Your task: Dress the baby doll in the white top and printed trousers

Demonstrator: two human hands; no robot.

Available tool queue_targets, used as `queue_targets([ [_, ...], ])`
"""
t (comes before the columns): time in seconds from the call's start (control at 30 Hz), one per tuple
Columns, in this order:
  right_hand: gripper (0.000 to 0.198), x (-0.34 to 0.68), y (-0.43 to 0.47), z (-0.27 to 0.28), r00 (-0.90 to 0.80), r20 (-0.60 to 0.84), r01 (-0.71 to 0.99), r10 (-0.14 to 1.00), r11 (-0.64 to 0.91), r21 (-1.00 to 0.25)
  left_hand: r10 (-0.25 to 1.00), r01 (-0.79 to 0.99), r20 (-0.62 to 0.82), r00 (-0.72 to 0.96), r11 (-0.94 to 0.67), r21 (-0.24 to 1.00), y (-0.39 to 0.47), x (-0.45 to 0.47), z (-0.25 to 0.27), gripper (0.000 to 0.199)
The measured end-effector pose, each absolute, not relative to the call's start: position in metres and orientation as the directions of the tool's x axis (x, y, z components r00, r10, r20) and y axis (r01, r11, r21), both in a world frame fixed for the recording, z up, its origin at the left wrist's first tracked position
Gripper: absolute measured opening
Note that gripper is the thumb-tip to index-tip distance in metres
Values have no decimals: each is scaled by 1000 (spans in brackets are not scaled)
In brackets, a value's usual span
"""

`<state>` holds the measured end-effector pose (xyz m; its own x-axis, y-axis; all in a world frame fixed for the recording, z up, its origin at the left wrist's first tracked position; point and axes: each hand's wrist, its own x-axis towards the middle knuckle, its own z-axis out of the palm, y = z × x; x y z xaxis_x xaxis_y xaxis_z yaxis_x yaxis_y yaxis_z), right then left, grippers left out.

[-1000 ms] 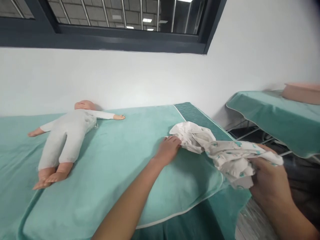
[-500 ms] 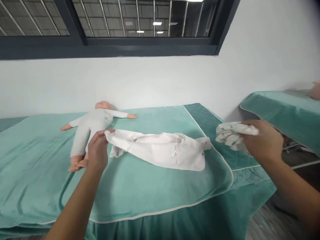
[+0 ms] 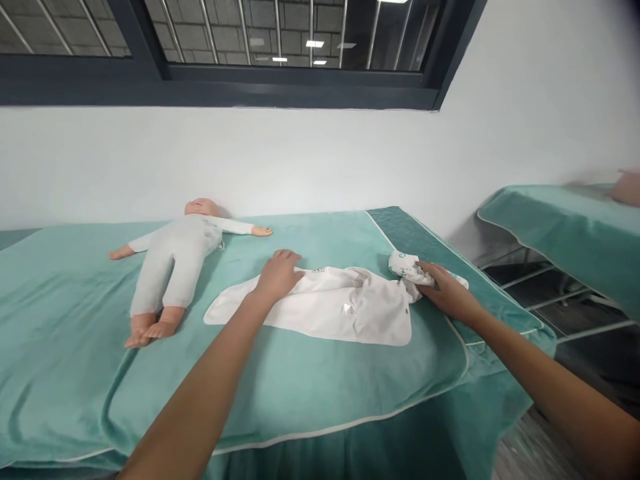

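Note:
A white cloth garment [image 3: 320, 307] with small dark snaps at its right end lies spread across the green sheet. Over its upper edge, left of the middle, my left hand [image 3: 280, 275] reaches with fingers stretched out, gripping nothing that I can see. My right hand [image 3: 447, 290] is closed on a crumpled white cloth with a green print [image 3: 405, 265], down at the garment's right end. Part of this bundle is hidden under the fingers. A baby doll [image 3: 175, 257] in a white suit lies on its back to the left, apart from both hands.
The green sheet [image 3: 310, 393] with pale piping covers the bed, over a darker quilted cover [image 3: 425, 243]. Behind stand a white wall [image 3: 300, 163] and a dark-framed window [image 3: 280, 87]. Another green-covered bed [image 3: 560, 213] is at the right, with metal bars beneath.
My left hand has let go of the garment's left end and moved right. That end now lies flat. My right hand has moved left and down with the printed cloth to the sheet.

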<state>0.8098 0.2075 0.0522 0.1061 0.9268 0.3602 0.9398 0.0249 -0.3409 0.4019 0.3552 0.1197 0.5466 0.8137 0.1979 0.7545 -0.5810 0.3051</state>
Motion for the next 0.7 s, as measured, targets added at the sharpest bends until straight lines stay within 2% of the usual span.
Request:
queue_targets([
  [0.1, 46, 812, 213, 54, 144, 379, 905, 914, 33, -423, 803, 776, 42, 594, -586, 234, 363, 420, 114, 23],
  [0.17, 43, 810, 218, 56, 173, 352, 906, 920, -9, -423, 791, 766, 32, 610, -600, 229, 363, 422, 113, 16],
  [0.27, 37, 805, 226, 65, 293, 280, 900, 914, -166, -402, 775, 749, 61, 630, -626, 219, 356, 414, 116, 12],
  [0.37, 37, 797, 232, 82, 405, 362, 898, 840, -291, -329, 801, 762, 165, 576, -599, 245, 348, 404, 122, 8],
  [0.43, 40, 791, 233, 91, 441, 480, 897, 759, -359, -258, 811, 769, 281, 513, -580, 270, 343, 399, 127, 8],
  [0.5, 43, 785, 232, 93, 465, 528, 882, 711, -427, -201, 803, 770, 398, 443, -568, 290, 339, 396, 136, 8],
  [0.57, 42, 780, 229, 89, 444, 453, 890, 773, -440, -120, 789, 770, 480, 384, -560, 305, 333, 394, 147, 7],
  [0.63, 41, 776, 226, 82, 394, 315, 914, 863, -405, -35, 766, 767, 538, 352, -565, 304, 327, 392, 160, 8],
  [0.7, 45, 770, 222, 79, 377, 248, 921, 892, -389, -3, 748, 775, 566, 346, -568, 278, 319, 392, 173, 9],
])
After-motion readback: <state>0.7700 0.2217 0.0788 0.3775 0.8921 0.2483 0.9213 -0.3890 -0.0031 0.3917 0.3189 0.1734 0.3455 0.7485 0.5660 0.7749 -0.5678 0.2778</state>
